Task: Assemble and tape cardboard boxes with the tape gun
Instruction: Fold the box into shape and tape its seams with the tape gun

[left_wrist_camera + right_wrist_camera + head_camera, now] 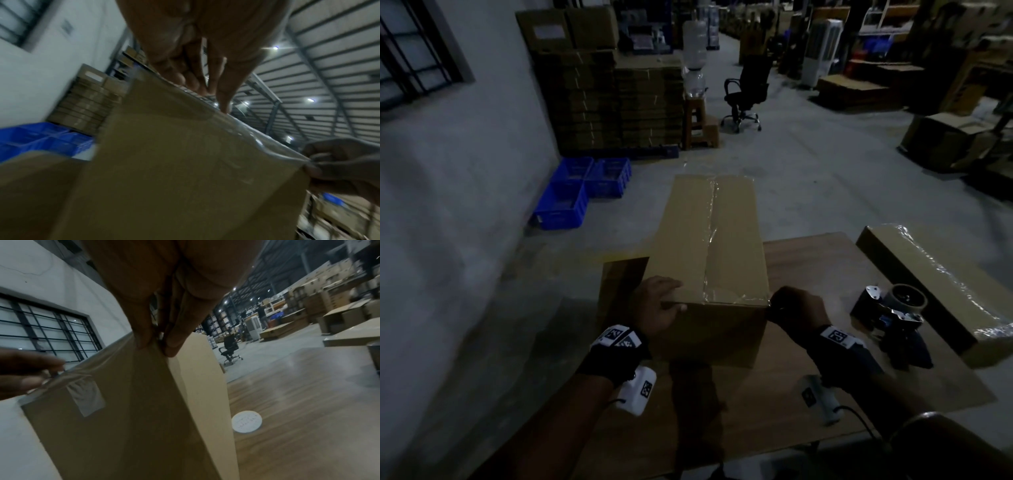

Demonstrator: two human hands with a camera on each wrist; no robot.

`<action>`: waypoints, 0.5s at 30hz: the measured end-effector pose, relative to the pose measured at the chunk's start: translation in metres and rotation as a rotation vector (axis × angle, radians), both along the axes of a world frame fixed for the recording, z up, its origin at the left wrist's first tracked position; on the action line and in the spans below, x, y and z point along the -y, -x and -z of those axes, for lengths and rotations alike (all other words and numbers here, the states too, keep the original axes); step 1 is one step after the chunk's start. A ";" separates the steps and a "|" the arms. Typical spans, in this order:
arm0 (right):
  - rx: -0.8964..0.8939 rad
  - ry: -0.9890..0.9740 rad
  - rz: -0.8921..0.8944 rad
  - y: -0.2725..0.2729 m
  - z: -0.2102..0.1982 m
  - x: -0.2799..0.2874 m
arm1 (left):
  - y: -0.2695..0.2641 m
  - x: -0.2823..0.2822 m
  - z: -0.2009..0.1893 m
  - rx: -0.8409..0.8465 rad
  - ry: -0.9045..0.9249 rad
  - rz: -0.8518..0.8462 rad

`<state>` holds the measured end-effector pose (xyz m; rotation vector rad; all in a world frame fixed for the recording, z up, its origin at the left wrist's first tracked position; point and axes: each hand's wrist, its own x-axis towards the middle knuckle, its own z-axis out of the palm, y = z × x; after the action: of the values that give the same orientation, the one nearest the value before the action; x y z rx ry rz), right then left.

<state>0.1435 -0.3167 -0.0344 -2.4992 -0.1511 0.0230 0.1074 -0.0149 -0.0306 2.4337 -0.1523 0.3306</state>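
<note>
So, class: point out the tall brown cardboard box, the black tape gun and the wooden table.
tall brown cardboard box (688, 240), head view, taped top face
black tape gun (893, 318), head view, its body
wooden table (808, 267), head view, bare top
</note>
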 end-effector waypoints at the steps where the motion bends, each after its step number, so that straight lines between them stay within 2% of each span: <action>1: 0.001 0.007 0.010 0.000 0.000 -0.002 | 0.003 -0.008 0.001 0.002 0.021 -0.056; 5: 0.049 0.008 0.047 0.003 0.001 -0.008 | 0.015 -0.036 0.007 -0.047 0.200 -0.283; 7: 0.077 0.012 0.066 0.006 0.002 -0.016 | 0.017 -0.049 0.012 -0.050 0.258 -0.333; 15: 0.072 0.000 0.099 0.013 -0.002 -0.028 | 0.013 -0.067 0.017 -0.078 0.476 -0.264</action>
<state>0.1307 -0.2883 -0.0324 -2.5053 -0.0569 -0.1082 0.0940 0.0525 -0.0478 1.9876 0.2577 0.3428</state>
